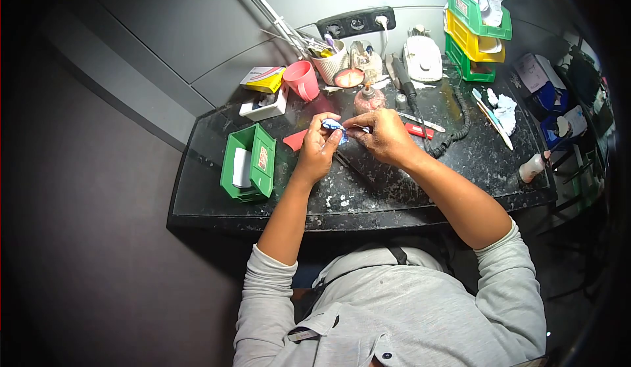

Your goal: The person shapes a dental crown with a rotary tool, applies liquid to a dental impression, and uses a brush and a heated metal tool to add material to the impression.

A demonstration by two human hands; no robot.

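Observation:
My left hand (320, 148) is closed around a small blue-and-white piece (332, 125), held up over the middle of the dark worktop. Its exact kind is too small to tell, and the fingers cover part of it. Close against its right side is my right hand (383, 137), with thumb and fingers pinched together. Whatever lies in that pinch is mostly hidden. Just behind the hands stands a glass spirit burner (369, 99) with pinkish contents and a small orange glow at its wick. A flat red sheet (295, 140) lies beside my left hand.
A green bin (248, 163) stands at left on the speckled worktop (328, 221). Behind are a pink mug (301, 80), a white tool pot (330, 61) and a corded handpiece (403, 77). Stacked bins (474, 35), a toothbrush (486, 108) and a small bottle (531, 168) are at right.

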